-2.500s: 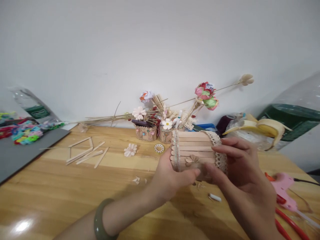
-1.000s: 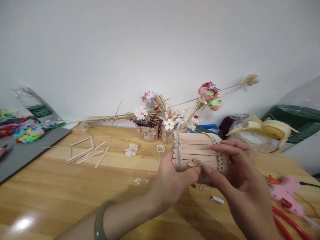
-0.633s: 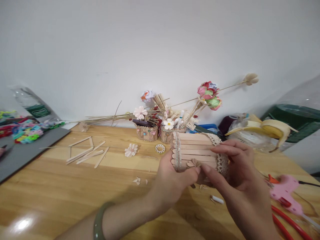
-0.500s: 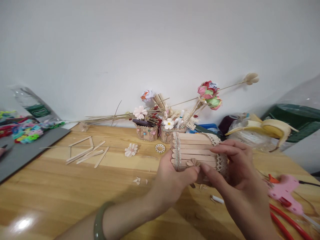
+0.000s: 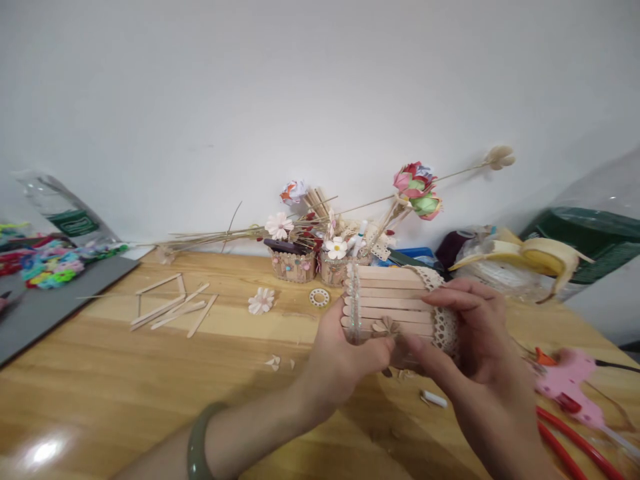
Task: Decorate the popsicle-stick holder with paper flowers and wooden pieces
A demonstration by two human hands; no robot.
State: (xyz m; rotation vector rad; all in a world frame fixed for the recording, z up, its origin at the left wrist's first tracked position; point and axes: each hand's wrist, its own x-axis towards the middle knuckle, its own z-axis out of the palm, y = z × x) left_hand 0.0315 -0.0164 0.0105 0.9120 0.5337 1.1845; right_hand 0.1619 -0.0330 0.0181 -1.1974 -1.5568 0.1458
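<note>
Head view. A craft-stick holder (image 5: 390, 301), built of flat wooden sticks laid side by side, is held on its side just above the tabletop (image 5: 150, 373), right of the middle and nearer the far edge than the near one. The left hand (image 5: 345, 357), with a green bangle (image 5: 197, 443) on its wrist, grips the end that carries a bead strip (image 5: 355, 300); its fingers are closed on the holder and its thumb presses beside a small wooden flower (image 5: 386, 326) on the front. The right hand (image 5: 475, 333) has its fingers curled over the end wrapped in a lace band (image 5: 443, 323), with its thumb tip near the same flower. Loose craft sticks (image 5: 173, 308) lie toward the far left corner, and a paper flower (image 5: 261, 301) and a white ring (image 5: 319, 297) lie beside the holder. A pink glue gun (image 5: 565, 380) lies near the right edge.
</note>
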